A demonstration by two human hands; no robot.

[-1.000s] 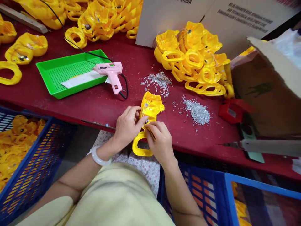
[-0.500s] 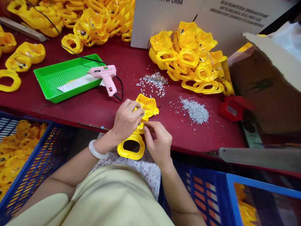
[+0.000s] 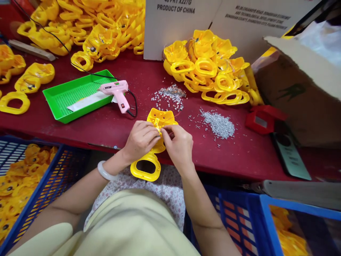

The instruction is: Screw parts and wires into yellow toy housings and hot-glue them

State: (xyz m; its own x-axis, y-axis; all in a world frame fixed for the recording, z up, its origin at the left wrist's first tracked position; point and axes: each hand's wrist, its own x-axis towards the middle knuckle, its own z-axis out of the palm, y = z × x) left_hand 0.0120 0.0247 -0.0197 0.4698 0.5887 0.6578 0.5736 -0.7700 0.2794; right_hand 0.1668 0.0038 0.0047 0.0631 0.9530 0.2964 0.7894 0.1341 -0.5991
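Note:
A yellow plastic toy shell (image 3: 161, 116) with a ring-shaped handle lies hollow side up, over the table's front edge. My left hand (image 3: 141, 138) is closed at the shell's left side, its fingertips down on the inner part. From the right my right hand (image 3: 178, 144) pinches thumb and forefinger together over the shell's middle; whatever is between them is too small to make out. Fine wire shows at the shell's right rim. Beyond the shell lies a heap of small shiny metal pieces (image 3: 172, 95), and to the right a pile of small silvery screws (image 3: 220, 123).
A pink glue gun (image 3: 118, 93) rests against a green tray (image 3: 57, 114). More yellow shells are piled at the back (image 3: 106, 39) and back right (image 3: 205, 67). At right are a red box (image 3: 259, 121) and a phone-like object (image 3: 291, 160). Blue crates (image 3: 62, 177) flank my lap.
My right hand has moved up and in, its fingertips now meeting my left fingers over the shell. The left hand has shifted slightly down, and the shell lies turned a little. The view has shifted too.

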